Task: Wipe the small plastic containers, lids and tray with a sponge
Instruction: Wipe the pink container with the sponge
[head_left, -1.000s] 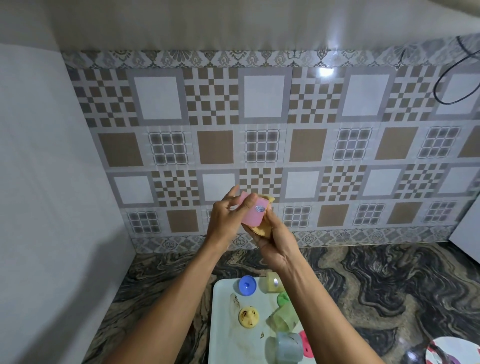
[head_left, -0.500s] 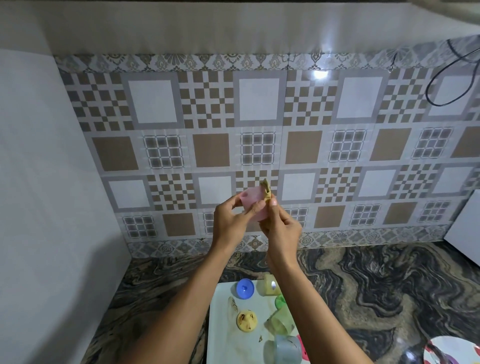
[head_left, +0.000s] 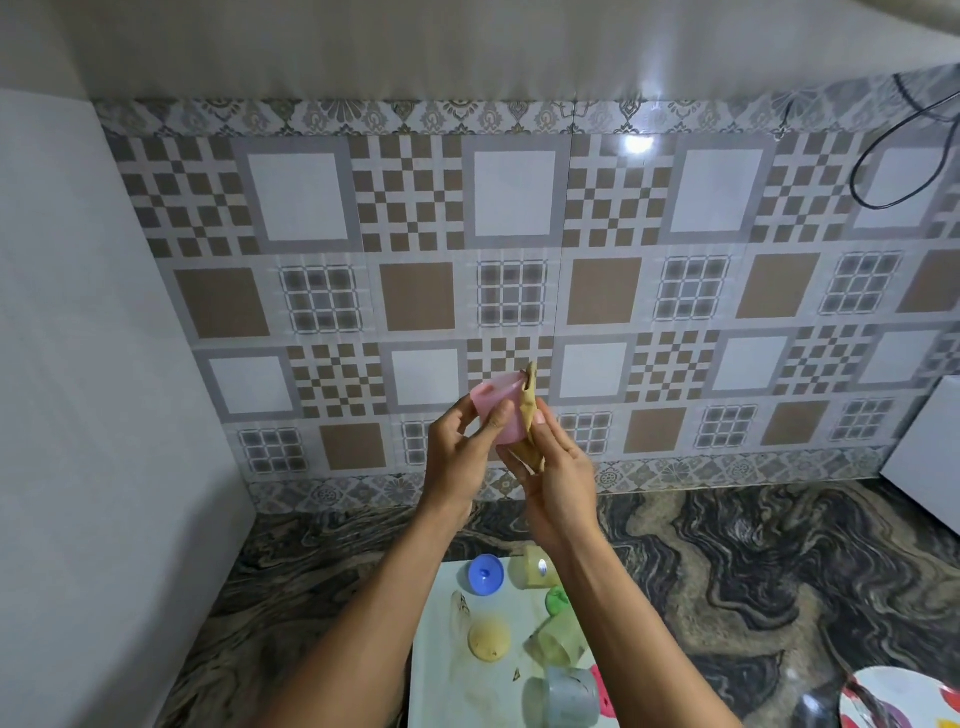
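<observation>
The left hand (head_left: 457, 460) held the pink cup (head_left: 511, 428) up high in front of the tiled wall (head_left: 691, 291), well above the tray, with its thumb and fingers curled round the cup's sides. The right hand (head_left: 560, 480) pinched the tan sponge (head_left: 527, 410) and pressed it against the cup's rim and side. So this cup was the one being wiped, and most of the job looked left to do. Down on the white tray (head_left: 441, 680) lay a blue lid (head_left: 485, 573), a yellow cup (head_left: 529, 571), a green lid (head_left: 556, 601), a yellow lid (head_left: 489, 642), a green cup (head_left: 557, 642) and a grey cup (head_left: 569, 696). The yellow lid had dark spots and the tray had brown smears (head_left: 460, 605), so they looked dirty. I could not tell if any cup there was clean. The right arm hid part of the tray. A painted plate (head_left: 904, 699) sat well apart on the dark swirly counter (head_left: 753, 571).
</observation>
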